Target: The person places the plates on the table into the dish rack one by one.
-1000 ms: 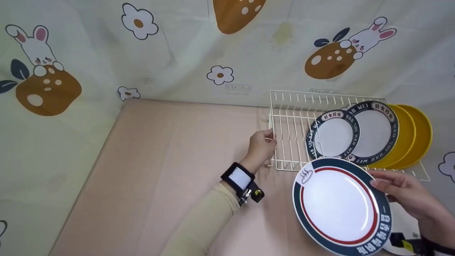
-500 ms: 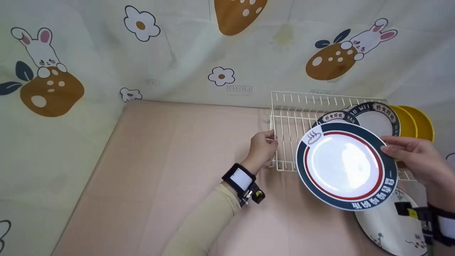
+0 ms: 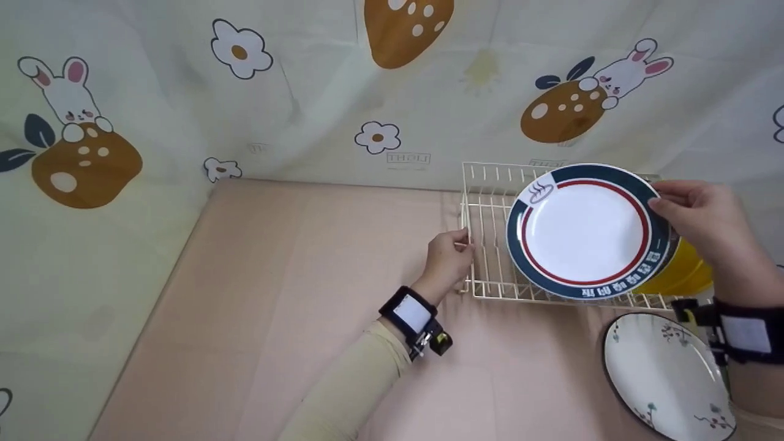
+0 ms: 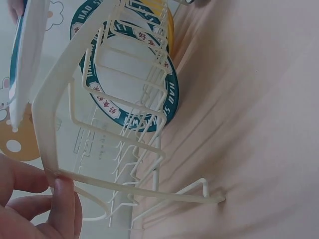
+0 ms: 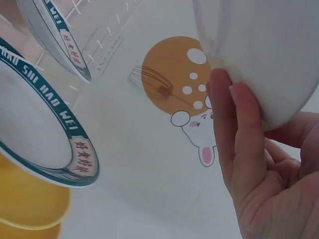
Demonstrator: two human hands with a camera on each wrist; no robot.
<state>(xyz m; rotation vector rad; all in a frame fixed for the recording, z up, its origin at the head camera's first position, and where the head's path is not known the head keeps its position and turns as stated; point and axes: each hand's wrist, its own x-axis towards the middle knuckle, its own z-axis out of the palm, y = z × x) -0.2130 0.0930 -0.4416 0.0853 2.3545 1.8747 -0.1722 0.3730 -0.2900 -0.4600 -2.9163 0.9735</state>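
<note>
My right hand (image 3: 704, 214) pinches the right edge of a white plate (image 3: 585, 236) with a dark teal rim and a red ring. That plate is held over the cream wire dish rack (image 3: 490, 245), its face towards the head camera. With thumb and fingers my left hand (image 3: 450, 260) grips the rack's left end, as the left wrist view shows at the frame's corner (image 4: 50, 172). Two teal-rimmed plates stand in the rack, the smaller one (image 4: 124, 74) nearer my left hand. Behind them are yellow plates (image 5: 35, 199). In the head view the held plate mostly hides these.
An oval-looking white plate (image 3: 667, 373) with a dark edge and floral sprigs lies in front of the rack, close to my right forearm. The pinkish tabletop (image 3: 294, 294) meets a patterned cloth backdrop (image 3: 306, 92) right behind the rack.
My right hand has lifted the teal-rimmed plate up and away from me, from in front of the rack to over it. The sprigged plate has come into fuller view. My left hand stays put.
</note>
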